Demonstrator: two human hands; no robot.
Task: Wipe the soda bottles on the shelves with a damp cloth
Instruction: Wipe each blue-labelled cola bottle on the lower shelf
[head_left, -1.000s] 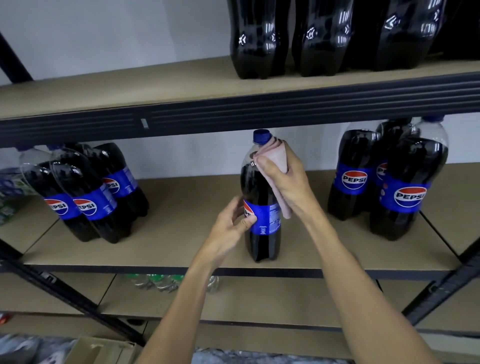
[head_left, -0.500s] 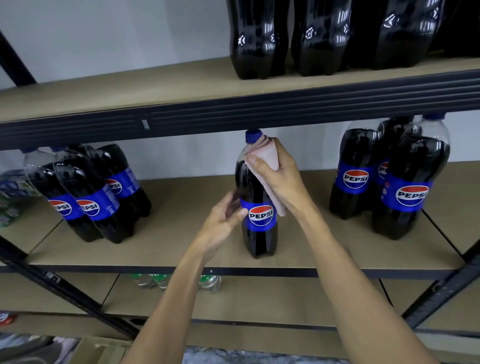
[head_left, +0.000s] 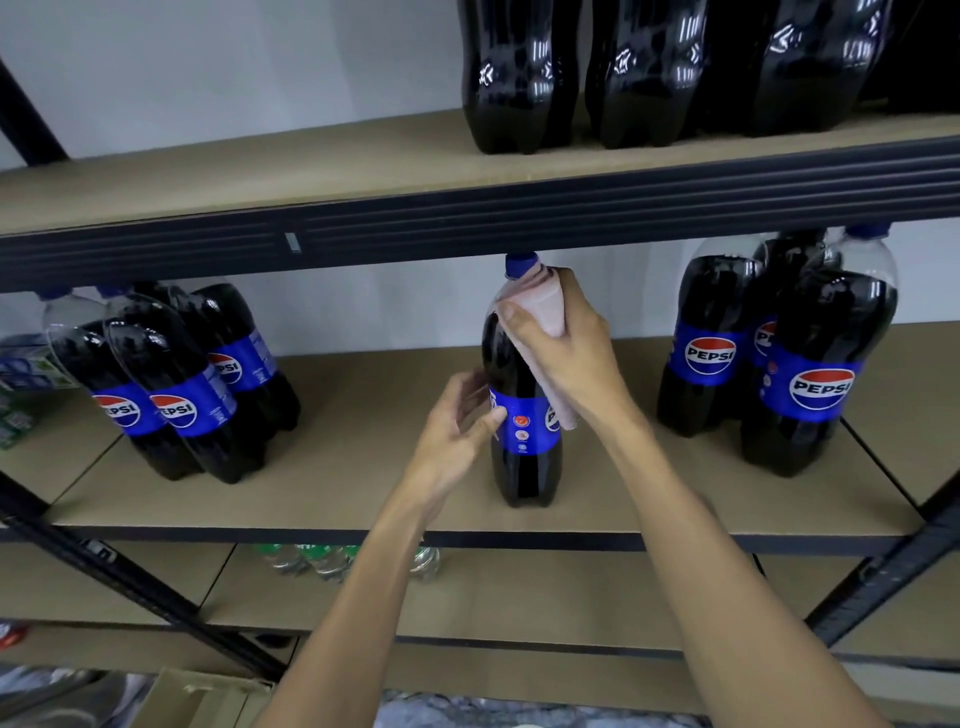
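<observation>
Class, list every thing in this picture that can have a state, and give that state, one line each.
Middle dark Pepsi plastic bottle: upright, blue cap on.
Folded pink cloth: pressed against that bottle's shoulder.
Right hand: grips the cloth.
Left hand: thumb touches the bottle's label; fingers blurred.
Three Pepsi bottles at left: standing, capped.
Pepsi bottles at right: standing, capped.
Top-shelf dark bottles: standing, tops out of view.

A plain white wall (head_left: 208, 78) fills the background. Black diagonal braces cross in front: one low on the left (head_left: 130, 579), one low on the right (head_left: 883, 571), a third in the top left corner (head_left: 28, 114). A small grey tag (head_left: 292, 242) sits on the dark front rail (head_left: 623, 208). Blurred blue-and-green packs (head_left: 21, 374) lie at the far left edge. At the bottom, a cardboard box (head_left: 197, 701) is beside the mottled grey floor (head_left: 493, 714)
</observation>
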